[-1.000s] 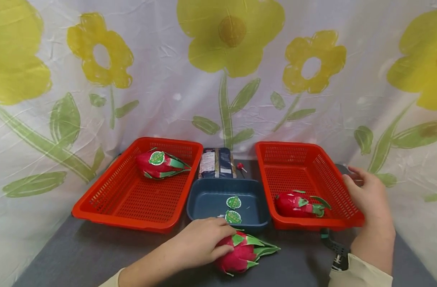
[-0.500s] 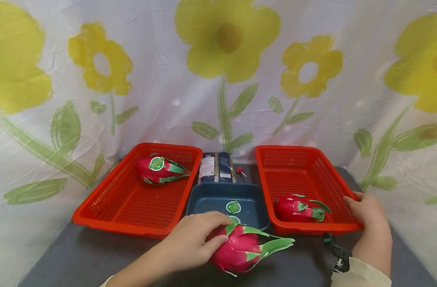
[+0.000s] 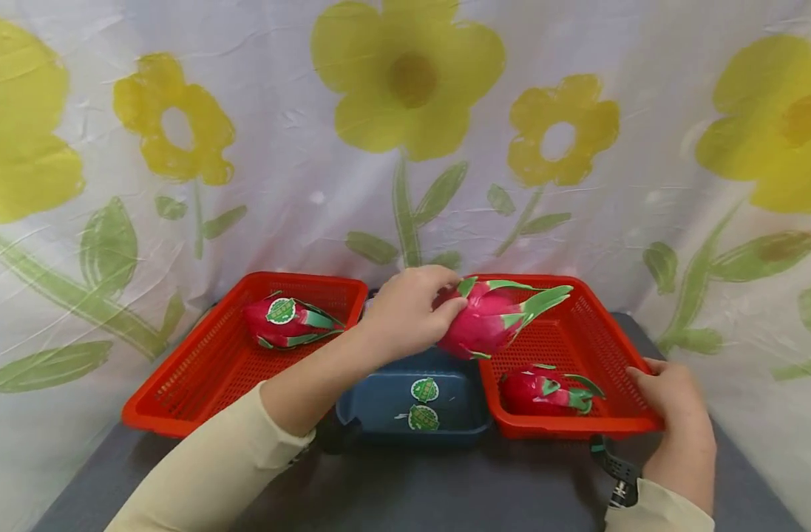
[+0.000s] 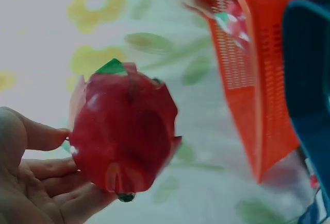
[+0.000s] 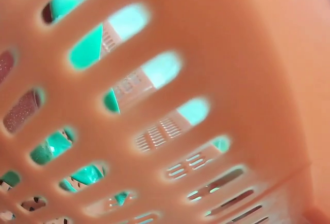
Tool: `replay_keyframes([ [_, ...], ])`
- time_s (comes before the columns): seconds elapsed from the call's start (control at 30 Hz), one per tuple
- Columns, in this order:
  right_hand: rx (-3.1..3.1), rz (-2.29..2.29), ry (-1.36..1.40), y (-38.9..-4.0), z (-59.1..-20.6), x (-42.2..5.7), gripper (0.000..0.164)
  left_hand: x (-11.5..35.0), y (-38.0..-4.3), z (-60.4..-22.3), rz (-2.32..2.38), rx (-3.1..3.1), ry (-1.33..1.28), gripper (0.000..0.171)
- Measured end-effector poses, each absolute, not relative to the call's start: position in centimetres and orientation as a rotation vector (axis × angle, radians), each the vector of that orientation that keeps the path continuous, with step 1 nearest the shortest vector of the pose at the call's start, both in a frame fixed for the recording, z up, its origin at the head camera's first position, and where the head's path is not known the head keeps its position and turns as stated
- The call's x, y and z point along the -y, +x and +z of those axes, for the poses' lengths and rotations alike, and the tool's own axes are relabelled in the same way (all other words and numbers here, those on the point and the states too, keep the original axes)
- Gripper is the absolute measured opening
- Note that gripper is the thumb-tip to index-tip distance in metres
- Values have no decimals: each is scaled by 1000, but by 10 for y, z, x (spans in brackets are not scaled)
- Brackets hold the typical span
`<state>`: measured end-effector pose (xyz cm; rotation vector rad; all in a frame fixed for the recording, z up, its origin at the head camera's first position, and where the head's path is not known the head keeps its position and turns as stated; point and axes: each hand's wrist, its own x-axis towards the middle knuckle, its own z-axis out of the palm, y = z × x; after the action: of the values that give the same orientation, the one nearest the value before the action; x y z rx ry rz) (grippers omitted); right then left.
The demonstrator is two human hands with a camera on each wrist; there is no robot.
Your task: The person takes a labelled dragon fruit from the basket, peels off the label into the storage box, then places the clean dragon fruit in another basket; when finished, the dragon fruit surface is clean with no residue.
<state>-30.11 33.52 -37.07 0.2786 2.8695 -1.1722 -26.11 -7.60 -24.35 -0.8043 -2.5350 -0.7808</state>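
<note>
My left hand (image 3: pixel 408 314) grips a red dragon fruit (image 3: pixel 481 321) with green leaf tips, raised over the gap between the blue tray and the right red basket (image 3: pixel 578 426). In the left wrist view, the thumb and fingers of the left hand (image 4: pixel 44 177) curl at the side of the dragon fruit (image 4: pixel 124 126), whose blunt end faces the camera. At the basket's right edge, my right hand (image 3: pixel 678 395) holds the rim with the thumb on its inner side. Another dragon fruit (image 3: pixel 538 390) lies in that basket's near part. The slotted basket wall (image 5: pixel 247 80) fills the right wrist view.
A second red basket (image 3: pixel 172 426) at left contains a dragon fruit (image 3: pixel 292 323) with a round green label. Between the baskets stands a blue tray (image 3: pixel 372 406) with two green stickers (image 3: pixel 423 403) in it. A flower-printed curtain (image 3: pixel 299 199) hangs behind.
My left hand has lifted the dragon fruit from in front of the blue tray, carrying it up, away and rightward. My right hand has come onto the right basket's rim.
</note>
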Motion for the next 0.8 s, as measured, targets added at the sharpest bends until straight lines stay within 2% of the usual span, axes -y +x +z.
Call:
replay_keyframes([
  [0.17, -2861, -1223, 309, -300, -375, -331, 59, 33, -315, -266, -754, 2629, -797, 33],
  [0.33, -2861, -1233, 325, -298, -378, -331, 59, -4, -351, -305, -709, 2676, -802, 33],
  [0.4, -2863, -1229, 311, -300, -379, -328, 59, -13, -358, -320, -706, 2704, -780, 33],
  [0.57, -2866, -1222, 273, -304, -383, -319, 60, -26, -366, -351, -647, 2830, -728, 21],
  [0.8, -2823, -1288, 286, -308, -382, -304, 60, -28, -368, -373, -471, 2957, -708, 16],
])
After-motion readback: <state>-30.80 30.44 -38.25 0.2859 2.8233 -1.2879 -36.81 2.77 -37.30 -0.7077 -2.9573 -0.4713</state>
